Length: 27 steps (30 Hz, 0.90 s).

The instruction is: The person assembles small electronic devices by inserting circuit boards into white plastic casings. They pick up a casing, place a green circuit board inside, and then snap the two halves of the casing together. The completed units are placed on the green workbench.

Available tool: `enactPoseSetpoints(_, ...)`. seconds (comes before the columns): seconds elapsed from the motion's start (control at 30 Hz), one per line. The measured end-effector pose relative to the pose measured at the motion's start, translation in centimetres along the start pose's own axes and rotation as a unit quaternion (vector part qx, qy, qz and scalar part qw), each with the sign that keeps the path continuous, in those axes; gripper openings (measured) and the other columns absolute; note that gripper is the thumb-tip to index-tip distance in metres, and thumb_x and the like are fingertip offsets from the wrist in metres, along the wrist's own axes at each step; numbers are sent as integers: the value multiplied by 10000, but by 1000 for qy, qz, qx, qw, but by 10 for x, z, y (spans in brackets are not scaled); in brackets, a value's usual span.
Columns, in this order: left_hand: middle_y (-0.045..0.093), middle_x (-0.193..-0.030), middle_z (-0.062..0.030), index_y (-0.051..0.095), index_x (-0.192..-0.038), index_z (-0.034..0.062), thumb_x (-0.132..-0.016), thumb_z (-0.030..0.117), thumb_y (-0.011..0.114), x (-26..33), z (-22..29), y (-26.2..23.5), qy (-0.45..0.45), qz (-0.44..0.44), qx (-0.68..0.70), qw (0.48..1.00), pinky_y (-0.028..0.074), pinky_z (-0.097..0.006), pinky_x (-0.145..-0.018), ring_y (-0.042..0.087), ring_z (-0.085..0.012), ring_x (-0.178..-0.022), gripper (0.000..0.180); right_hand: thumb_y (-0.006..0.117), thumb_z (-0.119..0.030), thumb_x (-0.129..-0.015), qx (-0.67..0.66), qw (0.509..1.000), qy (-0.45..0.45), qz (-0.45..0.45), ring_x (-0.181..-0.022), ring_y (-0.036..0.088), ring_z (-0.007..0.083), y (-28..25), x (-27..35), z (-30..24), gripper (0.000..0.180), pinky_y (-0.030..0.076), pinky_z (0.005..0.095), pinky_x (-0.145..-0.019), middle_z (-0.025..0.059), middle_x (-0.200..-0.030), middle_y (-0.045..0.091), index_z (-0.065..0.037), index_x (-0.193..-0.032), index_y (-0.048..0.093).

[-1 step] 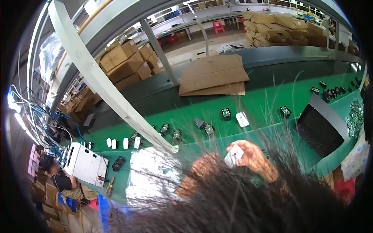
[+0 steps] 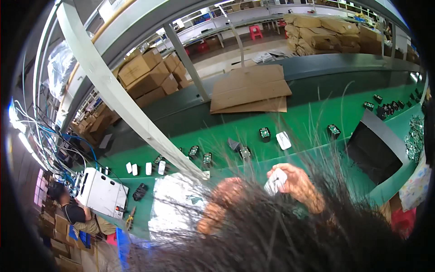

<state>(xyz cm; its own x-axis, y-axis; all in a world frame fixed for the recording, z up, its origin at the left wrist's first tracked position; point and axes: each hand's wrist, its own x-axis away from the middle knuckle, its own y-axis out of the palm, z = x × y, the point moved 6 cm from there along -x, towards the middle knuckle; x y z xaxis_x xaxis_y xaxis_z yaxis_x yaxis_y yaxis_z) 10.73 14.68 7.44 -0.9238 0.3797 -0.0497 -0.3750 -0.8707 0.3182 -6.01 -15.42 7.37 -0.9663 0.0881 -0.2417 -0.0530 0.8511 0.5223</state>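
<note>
My right hand grips a small white plastic piece between thumb and fingers, over the near edge of the green work surface. To its left is my left hand, partly covered by strands of hair, so its fingers do not show clearly. It is apart from the white piece and close to a silvery sheet. Beyond the hands, on the green belt, lie a white cover and a black housing with a green circuit board. Another such housing stands nearer.
A black tray and a heap of green circuit boards are on the right. Leftward stand a white machine and pliers. A slanted white post crosses the view. Flattened cardboard rests at the back. A person sits far left.
My left hand has shifted slightly left, away from the white piece. My right hand still grips that piece, nearly in place. The whole view has shifted a little.
</note>
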Motion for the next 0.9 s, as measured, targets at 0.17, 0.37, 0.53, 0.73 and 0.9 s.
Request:
enactPoseSetpoints(0.17,680,-851,-77,641,-963,-20,-893,160,676,-81,94,-97,219,123,-283,925,522,-290,-617,631,-156,-689,196,747,44,-782,-88,995,-41,24,-1151,632,314,-12,-2,-6,589,504,448,-1006,144,-1250,625,-14,-1323,524)
enactPoseSetpoints(0.37,683,-876,-175,649,-897,44,-705,193,773,-222,91,-260,206,145,-737,627,510,-464,-851,646,-381,-916,273,733,27,-802,-78,995,-50,40,-1158,628,322,-23,-10,-12,594,506,458,-1013,158,-1261,622,1,-1348,502)
enactPoseSetpoints(0.53,690,-1034,-185,661,-1064,30,-769,228,729,-271,58,-262,82,81,-794,597,507,-437,-935,649,-353,-1011,361,790,-28,-779,-43,994,-61,77,-1154,626,316,-41,-16,-12,672,519,473,-1002,185,-1287,604,19,-1367,469)
enactPoseSetpoints(0.73,677,-1073,-166,635,-1109,28,-809,229,712,-340,-12,-227,102,49,-774,623,512,-429,-938,638,-326,-1032,369,790,-160,-833,-102,992,-55,44,-1183,606,321,-74,-13,7,718,491,460,-1015,134,-1307,589,-18,-1428,416)
enactPoseSetpoints(0.9,667,-1105,-150,614,-1146,27,-842,230,698,-324,28,-181,193,96,-697,684,517,-422,-941,629,-304,-1049,375,762,-128,-857,-65,993,-84,49,-1187,608,291,-59,-10,-5,643,491,432,-1019,117,-1304,591,-23,-1404,441)
